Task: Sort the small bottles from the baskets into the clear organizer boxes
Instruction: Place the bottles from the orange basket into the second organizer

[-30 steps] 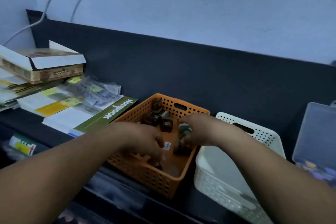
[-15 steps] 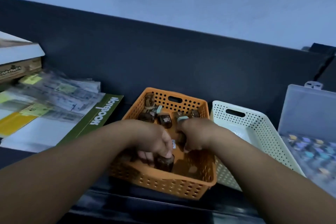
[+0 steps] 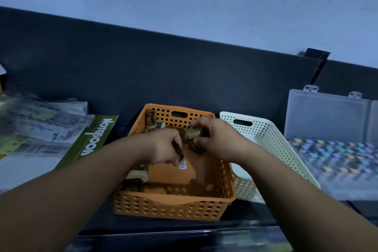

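Note:
An orange perforated basket sits in the middle of the dark counter with several small brown bottles in it. My left hand is inside the basket, its fingers curled round a dark brown bottle. My right hand is over the basket's far right part and grips a small bottle with a pale cap. More bottles lie at the basket's near left and far left corner. A clear organizer box stands open at the right, its compartments filled with coloured caps.
A white perforated basket stands between the orange basket and the organizer. The organizer's clear lid leans up against the dark back panel. A green notebook and plastic-wrapped papers lie at the left.
Both hands have lifted a little inside the orange basket, each with a bottle in its fingers. The view has swung right, showing more of the organizer box.

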Demonstrator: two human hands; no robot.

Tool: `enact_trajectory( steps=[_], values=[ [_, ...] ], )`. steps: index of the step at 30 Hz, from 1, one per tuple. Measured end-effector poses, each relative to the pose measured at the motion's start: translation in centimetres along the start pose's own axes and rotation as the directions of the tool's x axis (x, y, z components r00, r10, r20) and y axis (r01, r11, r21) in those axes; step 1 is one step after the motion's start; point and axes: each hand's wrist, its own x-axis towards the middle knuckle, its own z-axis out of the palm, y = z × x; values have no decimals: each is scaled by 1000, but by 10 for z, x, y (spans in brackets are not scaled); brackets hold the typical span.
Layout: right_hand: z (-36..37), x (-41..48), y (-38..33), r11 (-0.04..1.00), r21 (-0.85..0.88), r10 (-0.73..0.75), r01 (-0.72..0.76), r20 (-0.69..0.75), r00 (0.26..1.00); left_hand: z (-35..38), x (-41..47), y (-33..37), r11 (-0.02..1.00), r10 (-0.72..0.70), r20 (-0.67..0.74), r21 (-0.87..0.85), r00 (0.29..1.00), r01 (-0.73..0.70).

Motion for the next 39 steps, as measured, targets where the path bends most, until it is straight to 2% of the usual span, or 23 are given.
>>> enact_trajectory(
  steps=[6, 9, 13, 18, 21, 27, 36, 39],
  values=[
    [-24, -21, 3, 947, 316, 110, -53, -165, 980, -15, -6, 28, 935, 17, -116, -349, 993, -57],
    [-38, -41, 10, 935, 351, 139, -47, -243, 960, -6, -8, 47, 851, 10, -134, -520, 991, -79],
    [-57, -73, 24, 902, 430, 197, -49, -306, 931, 18, -14, 82, 749, 37, -149, -651, 988, -126],
    [-87, -131, 63, 854, 518, 272, -55, -353, 895, 68, -18, 148, 606, 160, -89, -777, 983, -169],
    [-112, -176, 95, 829, 557, 304, -54, -367, 879, 113, -21, 197, 564, 240, -47, -806, 970, -179],
    [-168, -286, 176, 836, 540, 374, -98, -429, 822, 219, -23, 301, 602, 366, 18, -767, 930, -222],
    [-232, -406, 287, 812, 536, 517, -232, -476, 711, 343, -5, 420, 524, 392, 71, -837, 917, -159],
    [-249, -415, 322, 791, 562, 551, -240, -485, 679, 361, 16, 449, 574, 381, 76, -801, 921, -171]
  ],
)
